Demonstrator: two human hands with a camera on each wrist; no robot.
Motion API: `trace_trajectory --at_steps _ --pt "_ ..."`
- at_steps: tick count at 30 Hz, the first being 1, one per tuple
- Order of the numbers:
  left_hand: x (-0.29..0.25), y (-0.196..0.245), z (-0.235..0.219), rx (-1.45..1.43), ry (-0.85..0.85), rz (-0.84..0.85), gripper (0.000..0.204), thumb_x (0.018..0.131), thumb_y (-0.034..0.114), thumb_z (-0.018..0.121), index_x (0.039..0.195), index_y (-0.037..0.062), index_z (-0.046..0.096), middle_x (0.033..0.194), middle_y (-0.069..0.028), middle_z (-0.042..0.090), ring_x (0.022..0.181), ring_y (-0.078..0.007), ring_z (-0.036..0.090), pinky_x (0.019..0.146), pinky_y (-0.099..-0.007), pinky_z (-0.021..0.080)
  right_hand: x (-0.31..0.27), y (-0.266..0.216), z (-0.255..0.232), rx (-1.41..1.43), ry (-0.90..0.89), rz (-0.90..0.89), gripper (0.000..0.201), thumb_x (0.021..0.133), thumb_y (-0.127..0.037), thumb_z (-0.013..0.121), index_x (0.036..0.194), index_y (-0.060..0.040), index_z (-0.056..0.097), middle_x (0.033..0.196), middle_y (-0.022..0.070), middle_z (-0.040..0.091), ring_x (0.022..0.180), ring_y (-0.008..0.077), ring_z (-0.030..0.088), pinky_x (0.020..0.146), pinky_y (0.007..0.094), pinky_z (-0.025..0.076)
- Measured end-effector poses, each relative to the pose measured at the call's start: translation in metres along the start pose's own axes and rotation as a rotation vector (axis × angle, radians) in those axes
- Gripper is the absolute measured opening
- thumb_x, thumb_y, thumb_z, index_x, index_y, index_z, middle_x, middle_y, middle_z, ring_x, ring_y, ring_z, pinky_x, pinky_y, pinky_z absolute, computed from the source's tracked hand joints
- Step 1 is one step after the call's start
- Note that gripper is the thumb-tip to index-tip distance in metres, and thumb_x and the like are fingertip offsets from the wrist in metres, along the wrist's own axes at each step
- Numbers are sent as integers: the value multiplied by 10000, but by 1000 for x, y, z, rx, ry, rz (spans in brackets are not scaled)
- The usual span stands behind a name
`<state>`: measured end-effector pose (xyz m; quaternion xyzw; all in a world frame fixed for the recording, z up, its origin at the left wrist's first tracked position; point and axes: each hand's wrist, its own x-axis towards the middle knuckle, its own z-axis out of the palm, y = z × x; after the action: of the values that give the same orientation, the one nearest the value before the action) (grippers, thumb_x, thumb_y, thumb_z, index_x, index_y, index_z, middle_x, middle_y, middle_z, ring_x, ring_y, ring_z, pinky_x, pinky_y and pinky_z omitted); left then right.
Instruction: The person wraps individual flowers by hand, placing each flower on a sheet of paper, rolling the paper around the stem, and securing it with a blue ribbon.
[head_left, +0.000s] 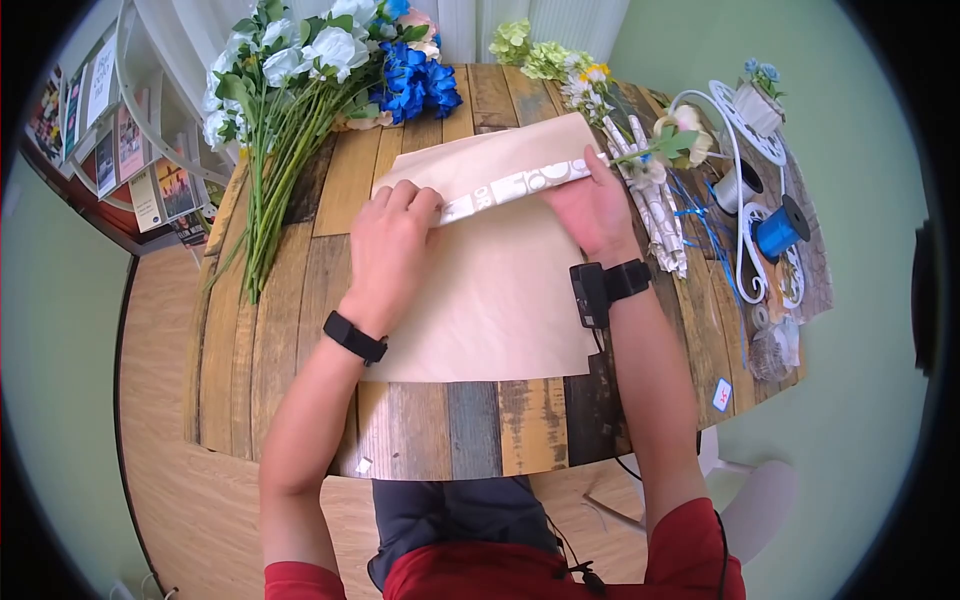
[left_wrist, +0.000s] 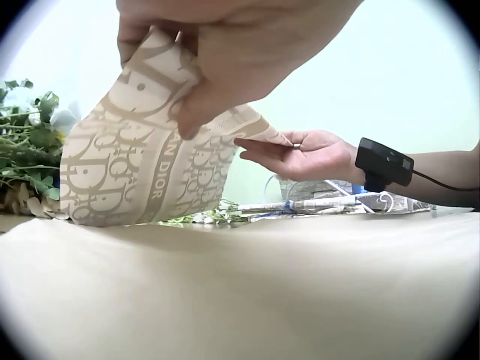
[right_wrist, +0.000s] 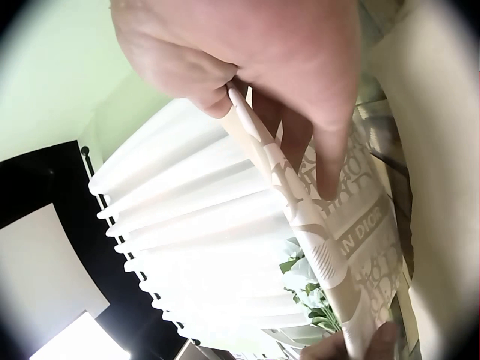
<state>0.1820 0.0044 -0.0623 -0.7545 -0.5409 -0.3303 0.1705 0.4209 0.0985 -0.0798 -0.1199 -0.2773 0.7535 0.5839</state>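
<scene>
A sheet of wrapping paper (head_left: 480, 310), plain tan on one face and letter-printed on the other, lies before me with its far part lifted. Along the lifted part runs a narrow folded strip (head_left: 515, 187) showing the white printed side. My left hand (head_left: 395, 235) pinches the strip's left end, knuckles up. At the other end, my right hand (head_left: 598, 212) grips it between thumb and fingers, palm turned up. In the left wrist view the printed face (left_wrist: 142, 161) hangs curved below the left thumb. The right wrist view shows the folded edge (right_wrist: 307, 217) running between both hands.
Long-stemmed white flowers (head_left: 335, 52) lie at the back left beside blue flowers (head_left: 415, 85). To the right are paper-wrapped flowers (head_left: 655, 215), a blue ribbon spool (head_left: 780, 230) and a white scrolled metal stand (head_left: 742, 150). A small card (head_left: 722, 395) lies near the right edge.
</scene>
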Motion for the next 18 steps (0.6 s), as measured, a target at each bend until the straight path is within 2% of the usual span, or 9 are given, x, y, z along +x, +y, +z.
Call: trace_trajectory --at_steps 3,5,7,9,11,12,14,16,18 --pt "-2 8 1 -211 -51 -70 205 771 58 711 974 71 686 882 -67 638 857 -266 619 701 -380 502 2 10 -10 60 9 61 422 1031 -259 457 1334 31 417 1363 178 493 1274 310 470 1136 486 320" --pt "-6 7 6 -259 -212 -53 191 785 78 723 975 58 716 928 -74 660 872 -268 627 735 -376 512 2 13 -14 76 48 62 400 1029 -252 465 1311 29 430 1346 182 501 1274 313 469 1138 484 321" --pt "-6 7 7 -293 -131 -68 161 791 96 725 945 48 719 917 -83 669 840 -267 634 719 -373 512 3 12 -15 169 -22 57 339 1020 -192 475 1274 30 444 1316 175 513 1273 313 470 1129 480 339" --pt "-5 7 7 -326 -51 -81 141 796 113 727 914 38 722 906 -93 677 808 -266 641 703 -369 512 1 11 -14 165 2 61 318 1016 -166 467 1265 32 450 1306 170 519 1270 310 475 1125 477 345" --pt "-3 3 7 -523 -205 -282 166 827 154 733 923 19 723 809 -114 675 678 -213 613 642 -333 487 0 10 -14 162 25 64 300 1012 -140 459 1256 33 456 1297 166 525 1266 307 480 1121 474 352" --pt "-2 2 5 -523 -205 -281 166 827 154 733 923 19 723 809 -114 675 678 -213 613 642 -333 487 1 10 -16 165 24 55 287 1004 -118 458 1247 35 466 1279 161 538 1254 301 492 1115 470 358" --pt "2 -1 0 -572 -504 -449 225 823 204 752 933 9 727 798 -162 688 696 -269 662 690 -358 511 2 9 -23 166 21 46 276 995 -95 457 1237 37 475 1261 156 552 1241 295 505 1109 465 365" --pt "1 -4 3 -603 -530 -477 236 829 211 751 929 -2 728 780 -168 689 697 -243 661 692 -348 507 5 9 -38 211 22 43 318 1012 -97 423 1291 52 462 1299 169 561 1259 305 502 1128 468 339" --pt "-2 -6 7 -632 -559 -505 249 835 219 750 925 -12 728 763 -174 689 698 -217 659 694 -339 503 9 9 -47 248 -21 55 298 992 -86 455 1258 47 481 1278 161 568 1233 296 519 1104 457 365"
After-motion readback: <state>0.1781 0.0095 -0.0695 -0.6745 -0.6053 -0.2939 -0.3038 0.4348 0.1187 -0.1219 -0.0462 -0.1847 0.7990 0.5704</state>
